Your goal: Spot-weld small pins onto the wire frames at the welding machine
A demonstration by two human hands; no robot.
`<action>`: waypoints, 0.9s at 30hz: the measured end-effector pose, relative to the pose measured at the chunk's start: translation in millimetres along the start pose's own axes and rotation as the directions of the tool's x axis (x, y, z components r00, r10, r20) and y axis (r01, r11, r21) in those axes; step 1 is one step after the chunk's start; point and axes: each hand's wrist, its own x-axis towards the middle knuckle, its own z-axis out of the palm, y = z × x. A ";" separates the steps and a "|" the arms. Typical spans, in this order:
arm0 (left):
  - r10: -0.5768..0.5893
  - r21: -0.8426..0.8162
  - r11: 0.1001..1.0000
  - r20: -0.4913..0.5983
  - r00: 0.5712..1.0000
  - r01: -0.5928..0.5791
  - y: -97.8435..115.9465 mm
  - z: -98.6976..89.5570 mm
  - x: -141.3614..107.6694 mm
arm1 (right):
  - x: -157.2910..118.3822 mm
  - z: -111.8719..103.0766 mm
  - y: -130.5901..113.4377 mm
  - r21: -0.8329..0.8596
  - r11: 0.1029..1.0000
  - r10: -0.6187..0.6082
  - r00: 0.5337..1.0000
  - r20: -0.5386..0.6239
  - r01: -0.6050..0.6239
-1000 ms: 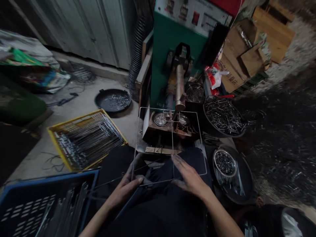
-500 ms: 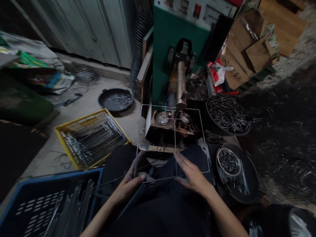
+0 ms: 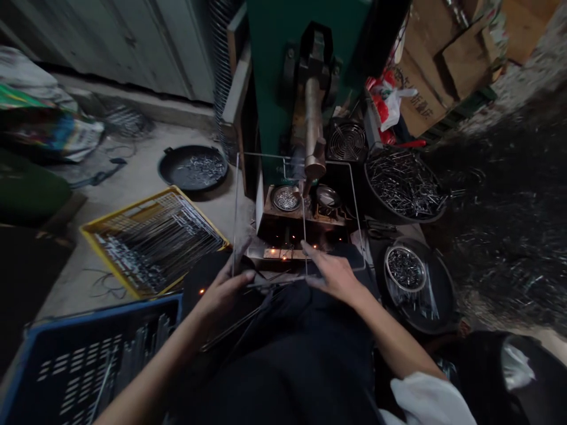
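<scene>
A thin rectangular wire frame (image 3: pixel 236 212) spans the space between my hands, its far side at the tip of a green welding machine (image 3: pixel 315 159). My left hand (image 3: pixel 228 280) grips the frame's near left corner between thumb and fingers. With its fingertips, my right hand (image 3: pixel 332 273) holds the frame's middle wire near the close edge. A small wire piece sits at the far side by the machine's tip. Orange sparks (image 3: pixel 284 258) are scattered below the machine. Two small dishes, one of metal bits (image 3: pixel 286 199), stand under the tip.
At the left lie a yellow crate (image 3: pixel 91 227) of wire parts, a blue crate (image 3: pixel 33 339) and a black pan (image 3: pixel 170 171). At the right are a pan of metal pieces (image 3: pixel 403 186), a bowl of small parts (image 3: pixel 405 269) and cardboard (image 3: pixel 425 88).
Sparks have appeared below the machine. Both hands and the wire frame have moved forward, up in the picture, while the camera view has shifted.
</scene>
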 end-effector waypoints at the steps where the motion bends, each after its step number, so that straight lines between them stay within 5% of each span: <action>1: 0.041 0.013 0.999 0.032 0.999 -0.041 9.2 -1.2 13.6 | 11.4 -5.9 2.3 -0.022 0.999 0.025 0.999 -0.045 -0.026; 5: 0.178 0.025 0.982 0.195 0.964 -0.186 40.8 -9.5 73.2 | 59.0 -33.5 21.0 -0.067 0.991 0.099 0.976 -0.196 -0.114; 10: 0.263 -0.039 0.964 0.273 0.925 -0.263 59.2 -21.3 123.6 | 99.3 -58.5 51.0 0.005 1.000 0.022 0.952 -0.306 -0.021; 27: 0.315 -0.051 0.948 0.291 0.903 -0.314 78.7 -22.6 160.0 | 138.6 -78.6 75.2 0.008 0.996 -0.076 0.902 -0.425 0.087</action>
